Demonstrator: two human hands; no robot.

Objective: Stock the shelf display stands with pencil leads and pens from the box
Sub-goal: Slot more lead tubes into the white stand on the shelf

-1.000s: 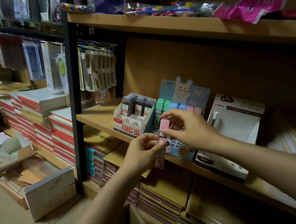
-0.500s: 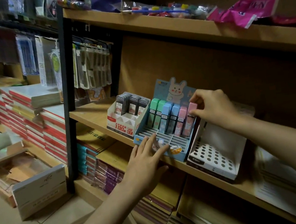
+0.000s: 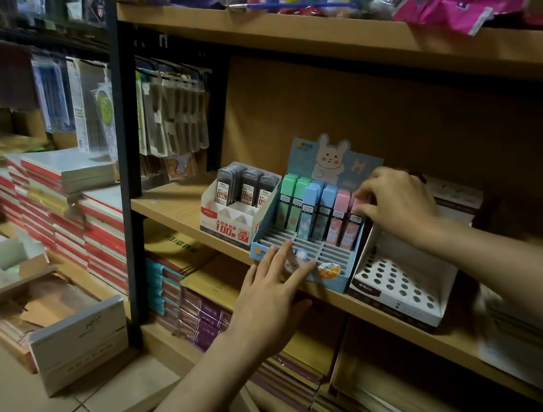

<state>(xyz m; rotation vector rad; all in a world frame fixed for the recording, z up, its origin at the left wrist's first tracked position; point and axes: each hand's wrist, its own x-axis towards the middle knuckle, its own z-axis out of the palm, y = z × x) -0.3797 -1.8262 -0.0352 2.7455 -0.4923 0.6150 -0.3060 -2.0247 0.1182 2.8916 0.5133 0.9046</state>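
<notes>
Pinching the top of a pink lead case (image 3: 359, 202), the right hand (image 3: 397, 204) has its fingers clamped on it at the far right end of the back row in the blue bunny display stand (image 3: 332, 275), so that's where the task's thing sits right now, upright in its slot next to another pink one. Going toward 9 o'clock along that same row you get two blue cases (image 3: 318, 206) and then two green ones (image 3: 291, 199), all standing. The front slots of the stand are just bare dividers. The left hand (image 3: 275, 295) is at about 7 o'clock from the pink case, fingers spread apart and lying flat against the stand's front edge, holding nothing. At 9 o'clock, touching the blue stand, there's a white display box (image 3: 228, 227) with dark lead tubes (image 3: 252, 187) in the back. At 4 o'clock sits a white stand with round holes (image 3: 399, 280), no pens in the holes I can see. Everything's on a wooden shelf (image 3: 169, 202), with stacked notebooks (image 3: 101, 235) way over at 9 o'clock and an open carton (image 3: 46, 318) on the floor.
</notes>
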